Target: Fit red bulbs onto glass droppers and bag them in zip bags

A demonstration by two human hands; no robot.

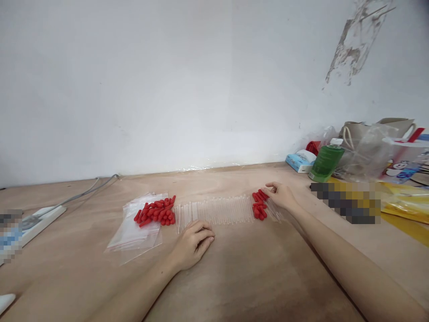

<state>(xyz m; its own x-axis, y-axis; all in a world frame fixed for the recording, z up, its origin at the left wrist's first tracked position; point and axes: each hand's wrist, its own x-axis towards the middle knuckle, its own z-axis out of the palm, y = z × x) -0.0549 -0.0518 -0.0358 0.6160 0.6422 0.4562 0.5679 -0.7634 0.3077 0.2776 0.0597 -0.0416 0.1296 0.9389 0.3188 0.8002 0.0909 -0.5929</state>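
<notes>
A row of thin clear tubes [228,210] lies side by side on the wooden table. My left hand [196,241] rests on the tabletop just in front of the row's left part, fingers loosely bent and apart, holding nothing. At the row's right end sits a small group of red rubber-like caps [259,211]. My right hand [279,195] is beside this group, its thumb and forefinger apart, the tips at the upper caps. A few more clear tubes [275,215] lie below that hand. A larger pile of red caps [157,211] lies left of the row, on clear zip bags [125,232].
A green bottle [326,161] with a white lid and a blue tissue pack [299,162] stand at the back right. Plastic and paper bags [363,147] crowd behind yellow packaging [405,201]. A white power strip [43,223] with a grey cable lies left. The wall [174,89] borders the table.
</notes>
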